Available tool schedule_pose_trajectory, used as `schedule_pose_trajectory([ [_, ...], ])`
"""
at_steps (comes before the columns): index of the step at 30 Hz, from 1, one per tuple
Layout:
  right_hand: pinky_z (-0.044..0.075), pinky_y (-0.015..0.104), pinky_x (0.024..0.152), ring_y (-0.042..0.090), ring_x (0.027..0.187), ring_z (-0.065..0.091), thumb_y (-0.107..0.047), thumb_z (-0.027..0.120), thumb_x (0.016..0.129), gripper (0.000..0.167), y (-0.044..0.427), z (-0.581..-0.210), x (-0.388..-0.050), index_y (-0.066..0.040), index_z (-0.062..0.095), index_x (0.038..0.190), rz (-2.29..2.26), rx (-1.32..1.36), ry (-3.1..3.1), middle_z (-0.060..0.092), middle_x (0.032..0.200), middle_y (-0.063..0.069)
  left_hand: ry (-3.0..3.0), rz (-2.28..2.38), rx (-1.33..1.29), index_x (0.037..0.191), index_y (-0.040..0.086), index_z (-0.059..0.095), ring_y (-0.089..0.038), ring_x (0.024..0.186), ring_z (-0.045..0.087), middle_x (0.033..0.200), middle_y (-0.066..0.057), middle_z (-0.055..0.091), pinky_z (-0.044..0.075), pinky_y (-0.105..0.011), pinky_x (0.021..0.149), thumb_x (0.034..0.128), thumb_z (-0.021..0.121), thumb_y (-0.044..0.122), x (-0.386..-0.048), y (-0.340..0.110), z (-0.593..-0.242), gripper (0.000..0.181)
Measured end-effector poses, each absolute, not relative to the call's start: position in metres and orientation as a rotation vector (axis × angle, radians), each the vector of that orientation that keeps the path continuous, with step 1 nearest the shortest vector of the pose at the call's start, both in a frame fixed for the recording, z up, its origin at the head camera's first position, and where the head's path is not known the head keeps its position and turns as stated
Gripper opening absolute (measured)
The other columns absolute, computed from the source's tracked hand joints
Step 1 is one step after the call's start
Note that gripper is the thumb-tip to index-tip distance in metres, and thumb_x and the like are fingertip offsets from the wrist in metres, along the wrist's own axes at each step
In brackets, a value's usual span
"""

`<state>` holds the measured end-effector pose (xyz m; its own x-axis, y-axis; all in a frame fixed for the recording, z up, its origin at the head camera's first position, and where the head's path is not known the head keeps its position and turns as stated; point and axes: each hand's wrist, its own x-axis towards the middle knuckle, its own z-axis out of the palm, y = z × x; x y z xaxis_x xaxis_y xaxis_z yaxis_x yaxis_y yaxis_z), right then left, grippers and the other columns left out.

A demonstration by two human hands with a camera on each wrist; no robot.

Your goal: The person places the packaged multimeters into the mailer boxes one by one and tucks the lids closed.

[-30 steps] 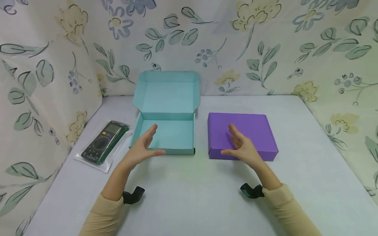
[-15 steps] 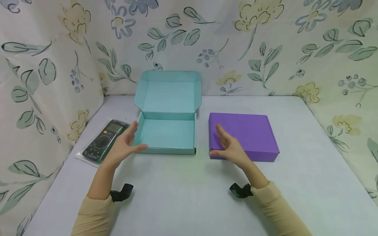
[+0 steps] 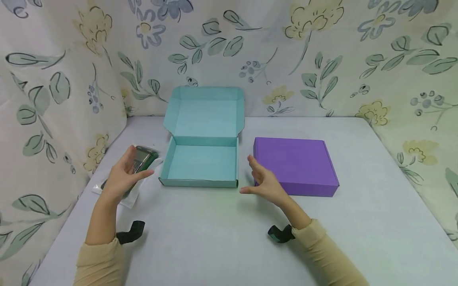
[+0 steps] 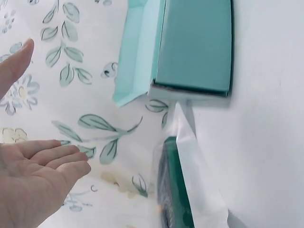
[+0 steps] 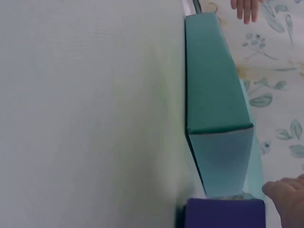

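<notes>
My left hand (image 3: 121,174), fingers extended and thumb spread, hovers over a multimeter (image 3: 144,157) in a clear plastic bag, hiding much of it from the head camera. In the left wrist view the green-edged multimeter (image 4: 179,185) lies in its bag, apart from the hand (image 4: 38,175). My right hand (image 3: 264,182) is held in the air by the near left corner of a closed purple box (image 3: 295,165), fingers relaxed and holding nothing. Between the hands stands a turquoise box (image 3: 204,163), its lid raised at the back and nothing inside it.
Everything stands on a white table (image 3: 207,238). A flowered cloth (image 3: 272,51) hangs behind and along both sides. Each wrist carries a small black camera mount (image 3: 131,232). In the right wrist view the purple box (image 5: 225,213) is close to the turquoise box (image 5: 216,80).
Both hands have moved left. The left hand has gone from in front of the turquoise box to over the multimeter; the right has shifted to the purple box's left corner. The boxes have stayed put.
</notes>
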<state>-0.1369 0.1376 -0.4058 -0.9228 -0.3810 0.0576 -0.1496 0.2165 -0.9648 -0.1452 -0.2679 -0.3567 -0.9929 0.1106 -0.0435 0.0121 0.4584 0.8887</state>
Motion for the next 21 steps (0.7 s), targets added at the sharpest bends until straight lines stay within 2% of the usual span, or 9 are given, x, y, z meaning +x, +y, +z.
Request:
schedule_pose_trajectory([
  [3,0.026,0.037,0.112,0.026,0.147,0.015,-0.007,0.084,0.074,0.108,0.132,-0.410,-0.138,-0.001,0.012,0.155,-1.809,-0.493,2.284,0.011,0.161,0.013,2.619,1.559,0.080,0.155,0.013,-0.009,-0.030,0.147,-0.002,0.162,-0.009,-0.007,0.009,-0.043,0.118,0.0921,0.069,0.021,-0.146,-0.275,-0.356,0.100],
  [8,0.026,0.037,0.113,0.027,0.147,0.015,-0.005,0.084,0.074,0.108,0.123,-0.416,-0.138,0.000,0.012,0.154,-1.814,-0.477,2.285,0.009,0.161,0.016,2.627,1.520,0.025,0.154,0.010,-0.010,-0.037,0.146,-0.002,0.161,-0.013,-0.008,0.010,-0.053,0.116,0.0927,0.068,0.024,-0.150,-0.284,-0.360,0.101],
  [14,0.025,0.038,0.113,0.028,0.146,0.015,-0.009,0.085,0.074,0.110,0.120,-0.422,-0.140,0.002,0.011,0.154,-1.775,-0.461,2.290,0.008,0.161,0.016,2.668,1.437,-0.028,0.154,0.005,-0.010,-0.042,0.145,0.000,0.160,-0.018,-0.006,0.011,-0.059,0.114,0.0914,0.069,0.030,-0.158,-0.295,-0.370,0.103],
  [21,0.027,0.038,0.113,0.030,0.146,0.016,-0.008,0.085,0.074,0.110,0.115,-0.423,-0.141,0.002,0.011,0.154,-1.782,-0.431,2.304,0.008,0.161,0.015,2.730,1.214,-0.085,0.153,-0.001,-0.007,-0.053,0.141,0.005,0.156,-0.032,-0.002,0.016,-0.069,0.108,0.0896,0.069,0.036,-0.174,-0.316,-0.380,0.105],
])
